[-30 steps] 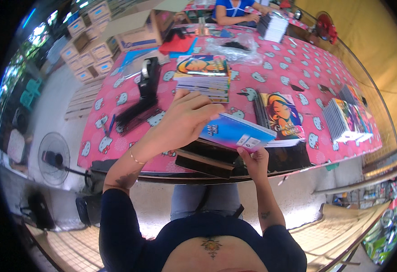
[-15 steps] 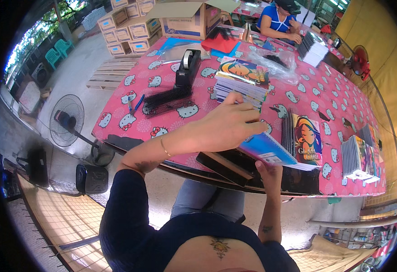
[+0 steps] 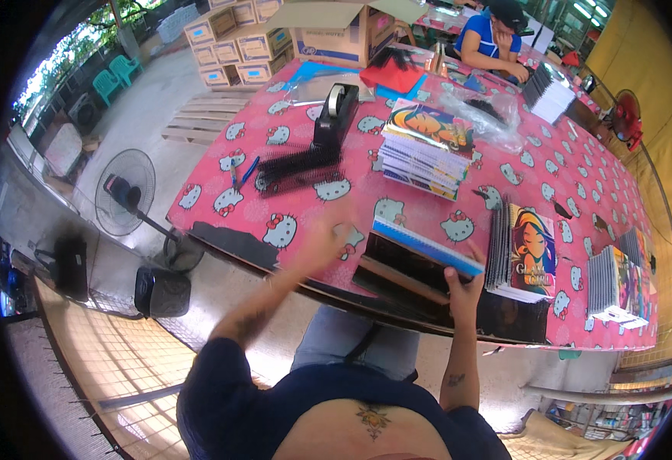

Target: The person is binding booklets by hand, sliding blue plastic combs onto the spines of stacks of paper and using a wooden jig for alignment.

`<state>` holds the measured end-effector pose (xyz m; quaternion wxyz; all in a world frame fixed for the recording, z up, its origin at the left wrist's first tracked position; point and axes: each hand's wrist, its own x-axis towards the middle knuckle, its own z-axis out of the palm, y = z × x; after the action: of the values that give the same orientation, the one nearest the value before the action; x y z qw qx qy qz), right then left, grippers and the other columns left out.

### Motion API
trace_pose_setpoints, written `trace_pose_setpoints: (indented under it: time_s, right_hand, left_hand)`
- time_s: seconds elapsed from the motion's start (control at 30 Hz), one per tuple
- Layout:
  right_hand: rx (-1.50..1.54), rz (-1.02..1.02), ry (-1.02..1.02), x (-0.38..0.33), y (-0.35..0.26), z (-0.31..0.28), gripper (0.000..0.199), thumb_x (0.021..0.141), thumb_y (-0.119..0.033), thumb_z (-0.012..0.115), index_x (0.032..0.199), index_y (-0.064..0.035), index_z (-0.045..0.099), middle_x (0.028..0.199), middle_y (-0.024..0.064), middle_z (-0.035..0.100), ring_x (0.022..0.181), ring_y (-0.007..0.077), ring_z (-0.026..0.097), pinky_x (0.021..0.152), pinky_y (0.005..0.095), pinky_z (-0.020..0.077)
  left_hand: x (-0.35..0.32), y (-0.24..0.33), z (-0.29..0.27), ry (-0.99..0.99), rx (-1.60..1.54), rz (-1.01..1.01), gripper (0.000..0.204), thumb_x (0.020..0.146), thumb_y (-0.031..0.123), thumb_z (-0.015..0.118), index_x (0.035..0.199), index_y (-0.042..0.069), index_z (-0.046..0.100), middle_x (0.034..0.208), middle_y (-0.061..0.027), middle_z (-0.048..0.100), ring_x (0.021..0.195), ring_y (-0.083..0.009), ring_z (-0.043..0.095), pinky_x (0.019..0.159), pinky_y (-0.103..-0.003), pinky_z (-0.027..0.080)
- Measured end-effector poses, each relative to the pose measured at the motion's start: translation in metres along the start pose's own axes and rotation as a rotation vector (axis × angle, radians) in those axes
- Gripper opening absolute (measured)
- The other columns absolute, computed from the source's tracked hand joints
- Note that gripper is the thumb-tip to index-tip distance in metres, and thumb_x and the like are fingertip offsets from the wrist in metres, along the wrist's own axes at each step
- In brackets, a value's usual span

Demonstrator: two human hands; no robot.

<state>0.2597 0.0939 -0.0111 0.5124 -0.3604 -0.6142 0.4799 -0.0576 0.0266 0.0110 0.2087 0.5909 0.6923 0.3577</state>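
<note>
My right hand grips the right end of a notebook, its thumb on the near side. The notebook stands on edge, showing a blue strip, along a dark wooden jig at the table's near edge. My left hand is over the tablecloth left of the jig, apart from the notebook and smeared by motion; its fingers cannot be made out. A bundle of black spiral coils lies beyond it. A stack of notebooks sits behind the jig, and spiral-bound notebooks lie right of my right hand.
Beside the coils are a black tape dispenser and a blue-handled tool. More notebooks lie at the far right. An open carton stands at the back. Across the table sits a co-worker near another notebook stack.
My left hand has left the notebook and swung left and toward me. The notebook has come down against the jig, still in my right hand. The whole view has shifted slightly.
</note>
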Motion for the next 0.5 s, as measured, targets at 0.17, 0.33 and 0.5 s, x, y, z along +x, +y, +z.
trace_pose_setpoints:
  time_s: [0.17, 0.33, 0.5]
  right_hand:
    - [-0.182, -0.291, 0.074, 0.013, -0.029, 0.007, 0.078, 0.082, -0.024, 0.081, 0.144, 0.0005, 0.042, 0.126, 0.0146, 0.052, 0.117, 0.0254, 0.052, 0.103, 0.0402, 0.0395]
    - [-0.761, -0.722, -0.136, 0.011, -0.107, 0.051, 0.046, 0.08, -0.017, 0.079, 0.123, -0.0058, 0.065, 0.126, 0.0163, 0.058, 0.115, 0.0354, 0.055, 0.101, 0.0486, 0.0405]
    - [-0.795, -0.604, -0.249, 0.045, -0.08, 0.104, 0.021, 0.087, -0.019, 0.072, 0.106, -0.0116, 0.072, 0.101, 0.0093, 0.07, 0.094, 0.0301, 0.067, 0.083, 0.0421, 0.0499]
  left_hand:
    - [0.074, -0.106, -0.043, 0.483, 0.674, 0.404, 0.026, 0.089, 0.012, 0.065, 0.112, 0.0, 0.063, 0.096, -0.011, 0.061, 0.091, -0.0318, 0.057, 0.08, -0.043, 0.047]
    - [0.073, -0.065, -0.035, 0.631, 0.436, 0.385, 0.037, 0.091, 0.009, 0.062, 0.127, 0.006, 0.056, 0.093, -0.0122, 0.057, 0.09, -0.0326, 0.058, 0.075, -0.044, 0.048]
    - [0.028, 0.021, -0.021, 0.36, -0.031, 0.382, 0.023, 0.095, 0.008, 0.061, 0.117, 0.003, 0.066, 0.087, -0.0132, 0.064, 0.073, -0.0315, 0.061, 0.065, -0.04, 0.051]
